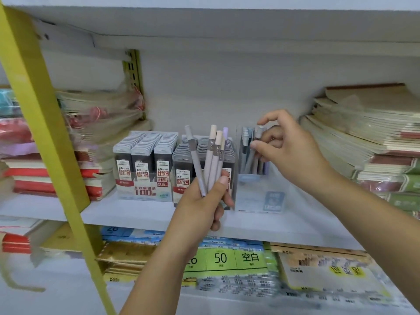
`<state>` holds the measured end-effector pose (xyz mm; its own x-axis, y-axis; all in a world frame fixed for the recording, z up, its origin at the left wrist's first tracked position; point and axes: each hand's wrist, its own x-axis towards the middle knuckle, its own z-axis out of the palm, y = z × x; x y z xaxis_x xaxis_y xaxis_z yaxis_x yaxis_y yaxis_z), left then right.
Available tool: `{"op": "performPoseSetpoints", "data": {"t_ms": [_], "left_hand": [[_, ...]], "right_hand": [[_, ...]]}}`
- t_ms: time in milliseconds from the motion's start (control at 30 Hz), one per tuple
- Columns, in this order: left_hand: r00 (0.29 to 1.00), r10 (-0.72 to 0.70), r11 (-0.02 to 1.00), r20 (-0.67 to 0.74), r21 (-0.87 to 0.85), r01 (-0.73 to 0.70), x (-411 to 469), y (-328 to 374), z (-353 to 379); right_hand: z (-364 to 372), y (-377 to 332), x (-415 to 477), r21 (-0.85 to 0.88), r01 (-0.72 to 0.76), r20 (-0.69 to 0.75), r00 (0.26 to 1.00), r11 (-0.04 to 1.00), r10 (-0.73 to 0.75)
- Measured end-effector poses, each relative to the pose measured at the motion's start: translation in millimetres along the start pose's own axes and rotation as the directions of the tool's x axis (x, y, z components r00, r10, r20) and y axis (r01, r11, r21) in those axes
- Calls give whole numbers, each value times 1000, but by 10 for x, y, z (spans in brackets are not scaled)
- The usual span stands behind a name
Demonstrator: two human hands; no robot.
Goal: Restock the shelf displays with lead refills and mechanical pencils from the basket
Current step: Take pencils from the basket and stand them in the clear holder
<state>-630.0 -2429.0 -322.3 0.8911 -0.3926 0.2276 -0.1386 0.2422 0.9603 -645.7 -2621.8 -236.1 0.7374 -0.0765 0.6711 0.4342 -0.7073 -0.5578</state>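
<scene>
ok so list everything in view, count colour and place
lead refill displays: two, grey-black with red labels, shelf middle
held pencils: four seen, grey, beige, lilac, in left hand
clear holder: one, see-through, right of refills, blue-grey pencils inside
grey pencil: one, pinched at the holder
notebook stacks: two, cream, red, green, shelf ends
shelf: one, white
post: one, yellow, left
left hand: grip round four pencils
right hand: grip pinching grey pencil
</scene>
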Motion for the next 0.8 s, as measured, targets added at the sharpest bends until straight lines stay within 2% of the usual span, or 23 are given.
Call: {"op": "performPoseSetpoints", "data": {"t_ms": [100, 233, 300, 400, 667, 800], "left_hand": [[1000, 3, 1000, -8, -6, -3, 4, 21, -34], [1000, 0, 1000, 14, -23, 1, -1, 27, -59], [999, -1, 999, 38, -35, 2, -11, 19, -50], [998, -10, 998, 57, -56, 13, -16, 8, -25], [996, -7, 997, 85, -74, 13, -4, -15, 40], [996, -15, 998, 89, -63, 21, -2, -12, 63]], "right_hand": [[47, -31, 13, -50, 3, -20, 1000, 999, -4], [-86, -41, 49, -22, 7, -162, 987, 1000, -11], [-204, -5, 68, -101, 16, -200, 979, 995, -36], [-245, 87, 56, -223, 5, -171, 984, 975, -44], [-176, 212, 9, -278, -32, -143, 990, 960, -8], [-132, 216, 39, -405, 22, -89, 994, 914, -63]]}}
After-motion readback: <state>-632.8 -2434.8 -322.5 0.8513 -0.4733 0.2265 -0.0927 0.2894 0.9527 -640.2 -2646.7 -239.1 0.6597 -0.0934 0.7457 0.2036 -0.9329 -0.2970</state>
